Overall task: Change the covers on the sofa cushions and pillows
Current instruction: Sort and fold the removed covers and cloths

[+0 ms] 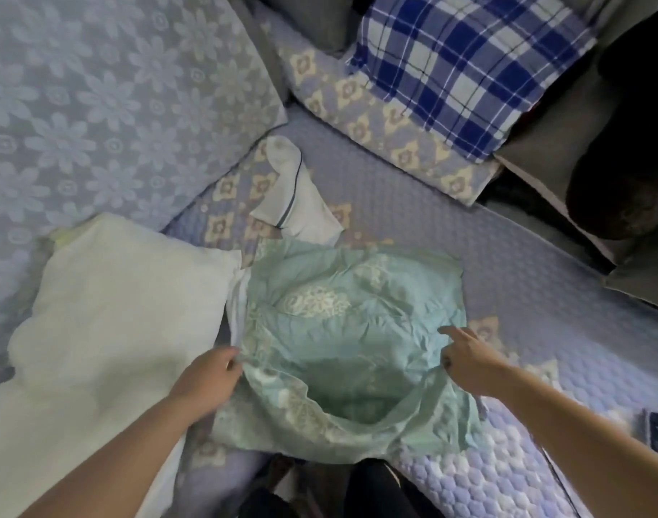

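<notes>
Head view: a mint-green patterned pillow cover point(342, 330) is seen spread on the quilted sofa seat point(469, 237), its mouth gaping open toward the person. The left edge of the opening is pinched by the left hand point(208, 379), fingers closed on the fabric. The right hand point(469, 360) is placed at the right edge of the opening, forefinger extended and the rest loosely curled; whether fabric is actually gripped cannot be told. A bare white pillow insert point(107, 312) is lying just beside the cover, on the left, touching it. A blue plaid pillow point(466, 69) is propped at the back, a white sock point(294, 196) beyond the cover. Step judged: cover being opened for stuffing. Next, the mouth should be held wide and the insert fed in corner first.
</notes>
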{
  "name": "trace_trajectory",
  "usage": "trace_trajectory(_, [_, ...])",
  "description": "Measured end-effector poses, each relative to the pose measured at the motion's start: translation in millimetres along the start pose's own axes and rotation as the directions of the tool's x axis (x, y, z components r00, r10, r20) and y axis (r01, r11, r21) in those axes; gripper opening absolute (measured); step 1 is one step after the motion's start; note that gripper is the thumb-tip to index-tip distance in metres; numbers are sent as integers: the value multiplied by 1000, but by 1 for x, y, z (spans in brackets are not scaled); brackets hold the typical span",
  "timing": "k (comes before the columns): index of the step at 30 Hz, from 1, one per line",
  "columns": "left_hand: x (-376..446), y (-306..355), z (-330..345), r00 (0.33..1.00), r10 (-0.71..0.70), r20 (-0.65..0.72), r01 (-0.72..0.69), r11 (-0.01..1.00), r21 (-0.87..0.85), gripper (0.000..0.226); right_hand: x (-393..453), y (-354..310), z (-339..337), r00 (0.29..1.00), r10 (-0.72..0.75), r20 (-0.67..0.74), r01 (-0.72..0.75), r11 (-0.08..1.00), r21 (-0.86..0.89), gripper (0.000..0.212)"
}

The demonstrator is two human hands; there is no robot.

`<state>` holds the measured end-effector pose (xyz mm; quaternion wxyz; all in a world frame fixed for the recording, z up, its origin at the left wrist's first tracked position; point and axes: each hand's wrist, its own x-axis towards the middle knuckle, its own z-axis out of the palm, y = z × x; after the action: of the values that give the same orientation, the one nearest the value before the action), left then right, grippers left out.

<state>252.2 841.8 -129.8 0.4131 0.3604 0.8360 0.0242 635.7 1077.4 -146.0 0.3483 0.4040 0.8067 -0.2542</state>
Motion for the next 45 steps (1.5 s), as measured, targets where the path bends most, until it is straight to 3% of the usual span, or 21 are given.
trace_trajectory(3, [72,20,19,956,266,121,-287,932,221,24,69,9,-6,992,-110,-61,109,994,-12,38])
trace_trajectory(5, [112,36,30,911,353,213,-403,872,279,23,102,13,-3,987,-157,-44,156,987,-27,43])
trace_trajectory(8, [157,52,40,874,360,327,-463,821,335,24,130,15,1,984,-175,-46,173,984,-33,39])
trace_trajectory(11, [180,45,38,869,271,414,-441,804,399,20,134,25,5,983,-171,-73,168,985,-47,57])
trace_trajectory(13, [183,31,34,894,210,396,-338,895,289,27,130,37,12,976,-180,-126,179,984,-15,52])
trace_trajectory(15, [179,18,26,935,154,319,-140,988,-66,22,124,46,21,965,-167,-202,173,985,11,41])
trace_trajectory(16, [175,15,20,957,112,268,-44,967,-249,15,121,48,24,955,-165,-246,183,982,52,35])
trace_trajectory(17, [170,14,15,972,72,224,30,906,-422,12,116,47,24,941,-166,-293,201,975,91,27])
trace_trajectory(19, [161,13,4,986,-4,170,123,705,-698,29,105,44,8,930,-157,-331,238,946,219,18])
trace_trajectory(21, [152,15,-16,990,-88,113,141,465,-874,29,90,52,-18,956,-136,-260,215,928,303,24])
trace_trajectory(23, [150,21,-42,983,-166,80,115,212,-970,17,80,61,-44,963,-111,-246,181,941,286,28])
trace_trajectory(24, [155,24,-54,980,-190,68,90,113,-989,14,83,65,-54,946,-76,-315,172,942,288,27])
trace_trajectory(26, [179,41,-69,971,-237,40,47,23,-999,13,104,70,-75,886,48,-461,97,953,286,22])
trace_trajectory(28, [222,56,-70,946,-322,19,62,123,-991,14,146,73,-91,858,206,-470,-46,943,329,20])
trace_trajectory(29, [250,59,-64,927,-375,-22,82,258,-963,11,171,77,-96,860,246,-447,-96,938,332,23])
trace_trajectory(31, [300,58,-48,914,-377,-146,168,682,-712,9,218,90,-93,885,268,-382,-160,943,292,20])
trace_trajectory(32, [319,54,-39,912,-356,-202,212,832,-513,10,237,96,-88,898,282,-338,-194,943,272,22])
trace_trajectory(33, [336,50,-30,913,-332,-236,239,905,-351,12,253,102,-79,908,303,-291,-234,940,248,25])
trace_trajectory(38, [371,35,-11,939,-256,-232,264,964,6,36,277,117,-54,882,370,-292,-295,916,271,28])
trace_trajectory(40, [372,31,-10,937,-263,-232,260,965,-43,38,275,119,-55,901,350,-258,-289,926,244,22])
trace_trajectory(45, [351,23,-6,969,-242,-55,207,909,-361,29,263,123,-58,956,253,-152,-196,929,313,18])
